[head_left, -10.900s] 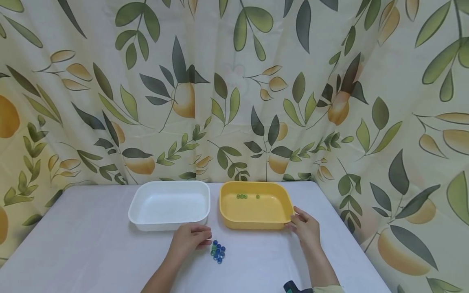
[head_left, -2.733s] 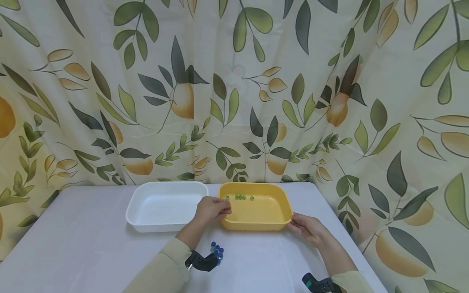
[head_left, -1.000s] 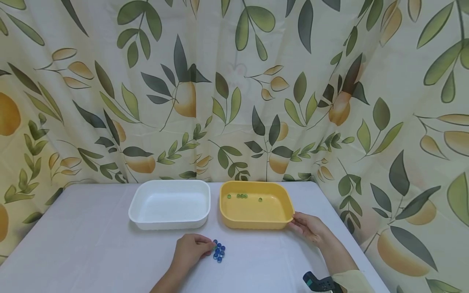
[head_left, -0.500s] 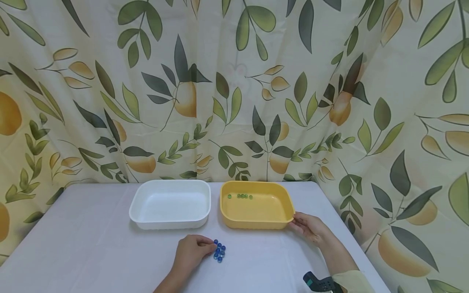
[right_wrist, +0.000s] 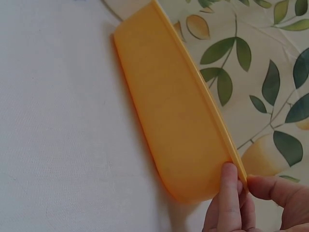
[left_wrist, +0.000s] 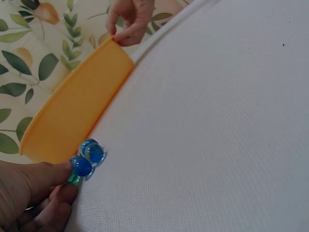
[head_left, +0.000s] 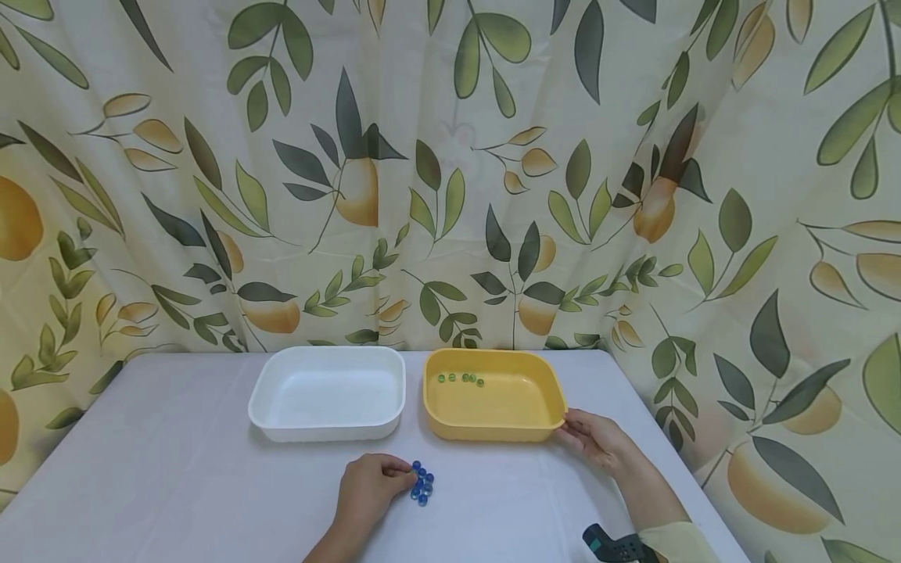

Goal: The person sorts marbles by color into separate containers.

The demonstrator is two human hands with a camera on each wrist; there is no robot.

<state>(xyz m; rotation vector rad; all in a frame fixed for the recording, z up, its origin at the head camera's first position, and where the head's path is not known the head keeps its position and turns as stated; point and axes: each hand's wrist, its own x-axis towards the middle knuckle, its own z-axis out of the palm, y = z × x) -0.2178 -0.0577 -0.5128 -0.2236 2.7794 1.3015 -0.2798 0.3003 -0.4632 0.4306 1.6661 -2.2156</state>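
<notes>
My left hand (head_left: pixel 371 486) is at the left side of a small pile of blue glass marbles (head_left: pixel 424 483) on the white cloth. In the left wrist view, a green marble (left_wrist: pixel 74 178) shows between its thumb and finger, beside the blue ones; the fingers hide it in the head view. My right hand (head_left: pixel 594 439) pinches the near right corner of the yellow tray (head_left: pixel 493 432), thumb at the rim and fingers against the outer wall (right_wrist: pixel 230 193). Several green marbles (head_left: pixel 465 378) lie toward the back left inside that tray.
A white tray (head_left: pixel 327 432) stands left of the yellow one, with a narrow gap between them. Behind the table (head_left: pixel 176 461) hangs a leaf-and-fruit patterned curtain (head_left: pixel 436 195). A black wrist camera (head_left: pixel 612 544) is strapped on the right forearm.
My left hand has come back from the yellow tray's left side to the marble pile. Compared with the earliest frame, more green marbles lie in the tray, and they have rolled. My right hand stays at the corner.
</notes>
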